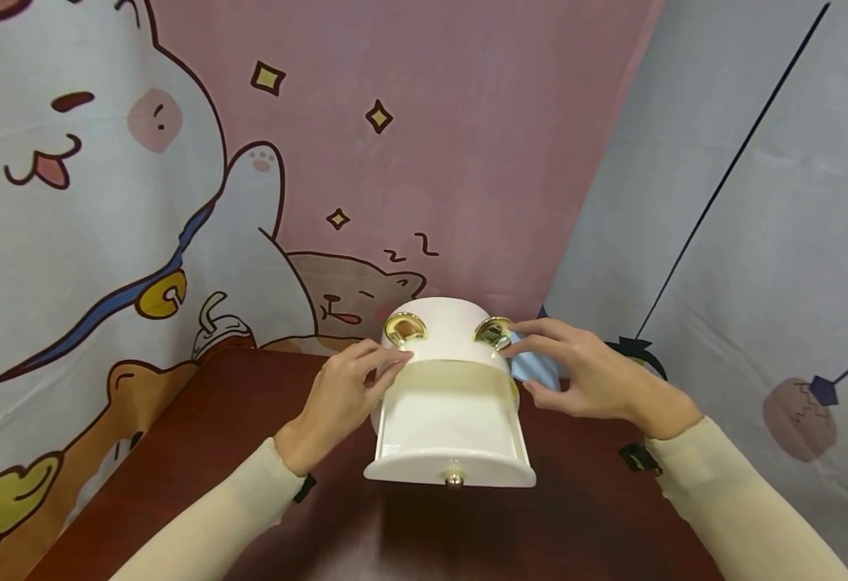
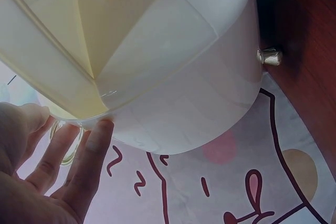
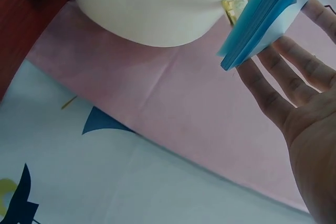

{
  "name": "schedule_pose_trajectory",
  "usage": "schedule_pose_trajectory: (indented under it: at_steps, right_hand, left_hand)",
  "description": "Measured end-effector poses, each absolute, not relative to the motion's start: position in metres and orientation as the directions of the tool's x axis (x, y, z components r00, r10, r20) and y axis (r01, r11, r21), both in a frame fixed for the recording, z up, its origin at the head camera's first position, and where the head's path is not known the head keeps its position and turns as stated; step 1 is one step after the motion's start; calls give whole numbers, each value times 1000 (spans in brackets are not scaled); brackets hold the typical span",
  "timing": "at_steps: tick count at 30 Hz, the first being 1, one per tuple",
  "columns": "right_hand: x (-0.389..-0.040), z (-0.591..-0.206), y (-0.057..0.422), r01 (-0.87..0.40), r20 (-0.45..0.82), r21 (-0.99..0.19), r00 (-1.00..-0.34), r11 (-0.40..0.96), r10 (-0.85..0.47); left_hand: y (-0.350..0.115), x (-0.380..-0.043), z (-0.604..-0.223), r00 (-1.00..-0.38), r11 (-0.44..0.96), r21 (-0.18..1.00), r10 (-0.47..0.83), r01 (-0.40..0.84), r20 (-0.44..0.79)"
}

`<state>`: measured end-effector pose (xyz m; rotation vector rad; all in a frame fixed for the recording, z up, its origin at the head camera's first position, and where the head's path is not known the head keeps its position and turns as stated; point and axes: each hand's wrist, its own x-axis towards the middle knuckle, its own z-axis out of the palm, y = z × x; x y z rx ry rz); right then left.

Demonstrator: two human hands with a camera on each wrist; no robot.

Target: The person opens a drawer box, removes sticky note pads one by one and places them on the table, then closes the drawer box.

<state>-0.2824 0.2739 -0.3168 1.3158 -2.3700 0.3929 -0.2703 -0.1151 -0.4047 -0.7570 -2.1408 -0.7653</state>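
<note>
Box near the bench's far edge met your left hand, fingers parted; your right hand pinched a blue stack beside it.

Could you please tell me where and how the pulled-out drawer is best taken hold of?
Probably by the small gold knob, pinched between thumb and fingertip, coming from the person's side. The knob sits at the middle of the front panel of the drawer, which faces the person; the drawer sticks out from the white box, and nothing seems to block that approach.
</note>
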Motion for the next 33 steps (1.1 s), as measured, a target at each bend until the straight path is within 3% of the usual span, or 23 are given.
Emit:
schedule_pose_trajectory:
  at_steps: [10,19,33]
  right_hand:
    - [-285,-325,285,-824,470,-87,-530,561,-706]
    - [-293,-336,298,-793,482,-93,-565,602,-669]
    - [-303,-361,320,-759,471,-124,-612,639,-635]
  left_hand:
    - [-117,-270,-405,-530,632,269,266,726,805]
    - [-116,-268,-404,-559,646,281,274,710,782]
    - [-115,-268,-403,-554,651,270,279,710,784]
